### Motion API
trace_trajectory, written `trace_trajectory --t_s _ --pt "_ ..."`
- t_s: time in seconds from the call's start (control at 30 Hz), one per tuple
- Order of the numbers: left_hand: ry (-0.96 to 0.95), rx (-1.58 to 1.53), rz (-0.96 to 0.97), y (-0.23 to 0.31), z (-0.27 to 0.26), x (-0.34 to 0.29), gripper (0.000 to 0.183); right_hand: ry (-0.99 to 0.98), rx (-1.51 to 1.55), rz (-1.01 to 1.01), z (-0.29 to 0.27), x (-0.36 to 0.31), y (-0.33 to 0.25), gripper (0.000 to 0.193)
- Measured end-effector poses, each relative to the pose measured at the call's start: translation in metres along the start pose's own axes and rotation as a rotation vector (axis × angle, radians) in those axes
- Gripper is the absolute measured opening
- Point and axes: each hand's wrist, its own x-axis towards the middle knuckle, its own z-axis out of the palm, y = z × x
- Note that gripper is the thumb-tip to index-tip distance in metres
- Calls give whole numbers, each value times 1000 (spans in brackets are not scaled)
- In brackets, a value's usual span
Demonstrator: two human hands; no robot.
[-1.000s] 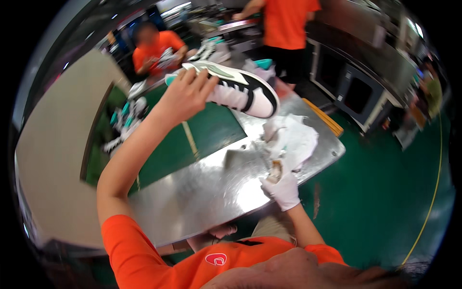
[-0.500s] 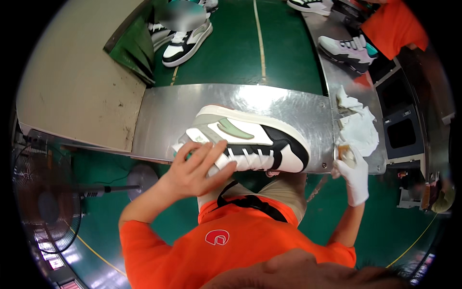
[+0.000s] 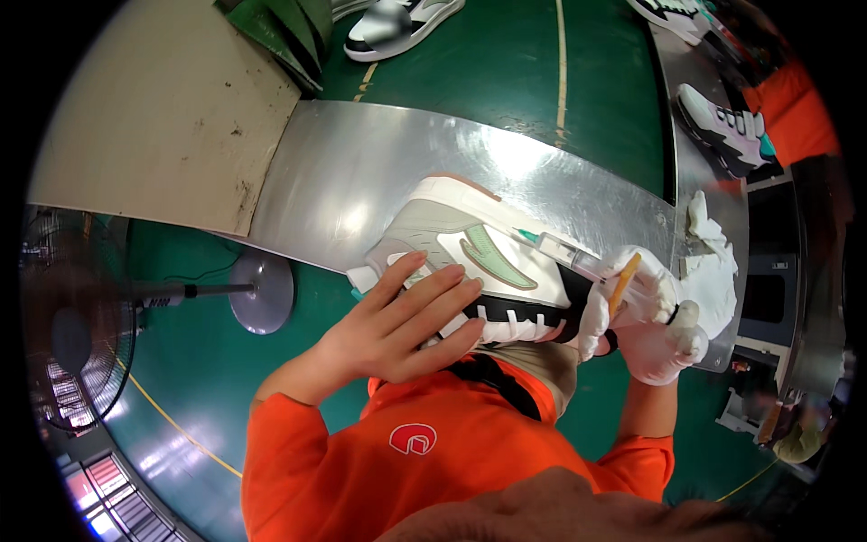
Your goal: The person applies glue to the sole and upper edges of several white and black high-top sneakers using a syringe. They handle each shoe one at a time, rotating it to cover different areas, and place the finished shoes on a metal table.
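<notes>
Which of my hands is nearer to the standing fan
Your left hand: it rests on the sneaker, to the right of the fan. Your right hand, holding a clear green-tipped tube, is farther off to the right.

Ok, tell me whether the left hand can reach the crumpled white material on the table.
Probably not: the left hand rests on the shoe, and the gloved right hand, holding a syringe-like tool, blocks the way to the crumpled white material.
</notes>
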Motion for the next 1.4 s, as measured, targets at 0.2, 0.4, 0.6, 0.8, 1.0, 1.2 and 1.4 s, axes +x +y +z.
trace_trajectory --t_s 0.2,0.4,0.6,0.8,1.0,1.2,1.4 --pt "-20 -25 -27 0 -2 -2 22 -39 36 80 3 20 1 87" --pt "-39 -44 -20 0 -1 3 22 -48 34 62 15 28 -2 71" --pt "-38 -35 -41 2 -1 2 17 19 -224 231 18 28 -19 61" --pt "-23 -30 -49 4 2 3 16 11 -204 191 11 15 -26 66" --pt "9 -27 -62 4 4 2 17 108 -222 299 4 1 -38 81" --pt "54 -27 -84 6 8 4 17 103 -194 218 -2 -15 -46 94" --pt "45 -23 -98 8 8 6 19 87 -181 97 -14 -30 -44 91"
